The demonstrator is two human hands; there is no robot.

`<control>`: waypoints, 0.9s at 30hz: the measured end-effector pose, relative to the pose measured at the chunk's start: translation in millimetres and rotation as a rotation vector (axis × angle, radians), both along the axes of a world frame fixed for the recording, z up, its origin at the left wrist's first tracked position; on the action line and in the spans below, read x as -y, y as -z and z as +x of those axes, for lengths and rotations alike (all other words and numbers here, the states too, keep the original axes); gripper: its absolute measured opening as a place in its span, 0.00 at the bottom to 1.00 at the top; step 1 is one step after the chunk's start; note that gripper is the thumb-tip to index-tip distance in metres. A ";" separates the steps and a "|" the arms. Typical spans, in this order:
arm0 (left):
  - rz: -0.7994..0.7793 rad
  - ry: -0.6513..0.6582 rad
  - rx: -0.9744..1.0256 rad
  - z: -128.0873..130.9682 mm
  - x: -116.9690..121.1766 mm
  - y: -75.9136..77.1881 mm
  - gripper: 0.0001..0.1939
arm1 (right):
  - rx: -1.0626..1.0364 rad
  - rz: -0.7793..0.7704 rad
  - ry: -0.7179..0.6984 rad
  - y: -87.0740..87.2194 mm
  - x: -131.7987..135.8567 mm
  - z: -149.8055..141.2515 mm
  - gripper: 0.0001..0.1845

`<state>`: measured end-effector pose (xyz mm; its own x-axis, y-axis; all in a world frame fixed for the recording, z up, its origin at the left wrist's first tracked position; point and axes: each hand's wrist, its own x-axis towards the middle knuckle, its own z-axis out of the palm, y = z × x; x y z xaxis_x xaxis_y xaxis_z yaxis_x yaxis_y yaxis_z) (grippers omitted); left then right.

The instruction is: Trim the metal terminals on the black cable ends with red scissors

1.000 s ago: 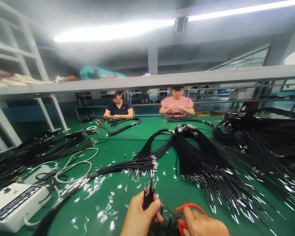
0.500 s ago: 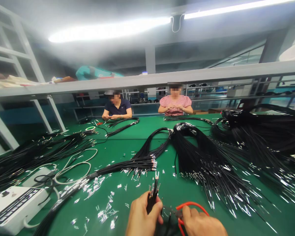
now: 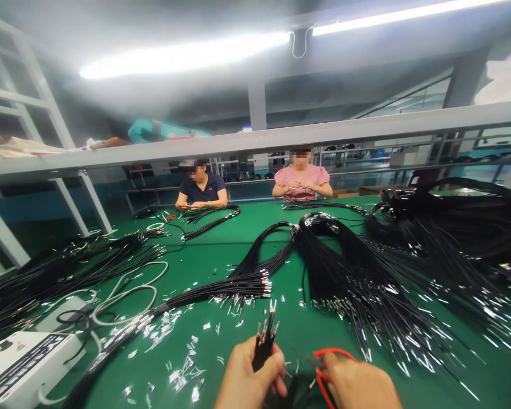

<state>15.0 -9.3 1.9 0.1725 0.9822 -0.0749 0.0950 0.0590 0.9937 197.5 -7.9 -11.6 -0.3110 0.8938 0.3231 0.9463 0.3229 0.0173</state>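
My left hand (image 3: 255,372) is closed round a small bundle of black cables (image 3: 264,346), whose stripped, metallic ends point up and away from me. Just to its right, my right hand (image 3: 360,383) grips a pair of cutters with red handles (image 3: 338,353). The cutter jaws point left toward the cables and are blurred. Between the two hands a single black cable end (image 3: 297,369) sticks up. Below the left hand, the rest of the held cables is mostly hidden.
A thick black cable bundle (image 3: 187,296) runs across the left, among white scraps (image 3: 183,369). Heaped cables (image 3: 349,272) lie at right. A white power strip box (image 3: 29,363) stands at left. Two people (image 3: 202,187) sit across the green table (image 3: 221,255), beneath a shelf.
My right hand and the red-handled cutters have shifted slightly right, away from the held cables. My left hand keeps its hold and has barely moved.
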 end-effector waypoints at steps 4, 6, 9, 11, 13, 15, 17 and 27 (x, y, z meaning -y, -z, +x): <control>-0.124 0.129 0.128 1.9 2.4 -2.9 0.20 | -0.600 -0.333 0.046 -11.4 -6.4 -4.6 0.17; -0.133 0.155 0.105 3.8 4.5 -4.0 0.21 | -1.022 -0.589 0.005 -14.6 -5.9 -10.9 0.18; -0.105 0.184 0.082 6.9 6.3 -4.1 0.20 | -1.332 -0.720 -0.078 -16.8 -3.6 -18.1 0.18; -0.066 0.247 0.134 9.2 6.5 -3.4 0.20 | -1.396 -0.726 -0.092 -18.8 -2.5 -19.8 0.18; -0.045 0.301 0.194 11.1 6.4 -2.4 0.21 | -1.433 -0.729 -0.096 -21.3 -1.9 -19.8 0.17; -0.044 0.296 0.194 12.1 6.2 -1.7 0.21 | -1.453 -0.730 -0.109 -23.2 -1.4 -19.6 0.15; -0.045 0.263 0.156 11.9 5.9 -1.4 0.21 | -1.465 -0.729 -0.126 -23.9 -0.5 -19.8 0.15; -0.117 0.150 0.140 11.1 8.3 -4.6 0.21 | -1.286 -0.598 -0.241 -21.3 11.7 -24.9 0.17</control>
<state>26.1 -17.6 6.5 0.3325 0.9308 -0.1517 -0.0270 0.1701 0.9851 172.6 -19.5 9.7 -0.2575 0.9618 0.0926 0.1229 0.1277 -0.9842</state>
